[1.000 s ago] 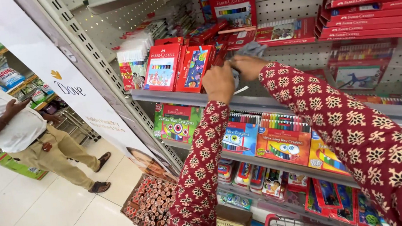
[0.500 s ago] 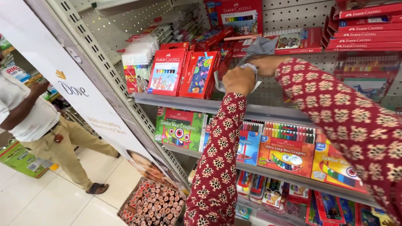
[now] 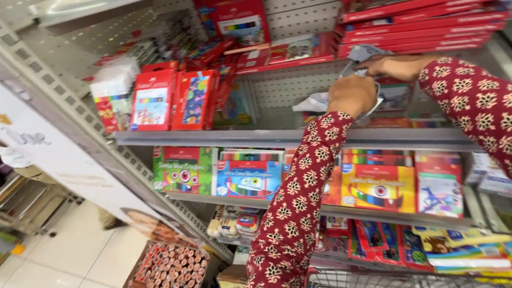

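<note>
Head view looks onto a tall grey shelving unit point(image 3: 280, 136) with a pegboard back, stocked with stationery. Its upper right shelf carries a stack of flat red boxes point(image 3: 425, 12), and an upright red box point(image 3: 237, 14) stands behind near the top. Lower shelves hold colourful crayon and pencil packs point(image 3: 247, 179), with a yellow-and-red pack point(image 3: 378, 187) further right. At floor level left of the unit sits an open carton of brown pencils point(image 3: 171, 274). Upright red colour-pencil boxes point(image 3: 153, 102) stand on the middle shelf, left of the hands. Both arms in red patterned sleeves reach to that middle shelf. The left hand point(image 3: 351, 96) is closed in a fist around a grey cloth point(image 3: 321, 101), which lies bunched on the shelf surface under it. The right hand point(image 3: 394, 67) rests just above and beside, fingers curled onto the cloth's upper end.
</note>
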